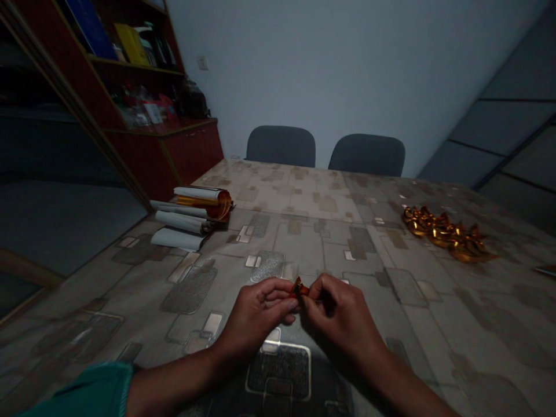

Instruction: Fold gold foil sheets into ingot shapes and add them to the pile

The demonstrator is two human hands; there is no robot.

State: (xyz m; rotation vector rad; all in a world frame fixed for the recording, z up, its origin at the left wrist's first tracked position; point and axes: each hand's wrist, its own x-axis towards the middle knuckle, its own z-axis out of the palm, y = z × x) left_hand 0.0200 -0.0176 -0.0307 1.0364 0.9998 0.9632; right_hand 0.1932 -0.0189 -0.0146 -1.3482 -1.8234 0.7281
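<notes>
Between my two hands, just above the patterned tablecloth [299, 231], is a small folded piece of shiny gold foil paper [299, 287]. My left hand [269, 304] pinches it from the left with thumb and fingers. From the other side my right hand [336, 301] grips its right end with thumb and forefinger. Fingers cover most of the piece. Over to the right lies a cluster of folded gold foil pieces [447, 231], shiny and curved with pointed tips. At the left rests a stack of folded-over sheets [186, 217], pale on one side and gold on the other.
Two grey chairs [280, 146] stand behind the table's far edge against a pale wall. A dark red cabinet [174, 150] with open shelves is at the back left. Near the table's right edge lies a small dark flat thing [546, 270].
</notes>
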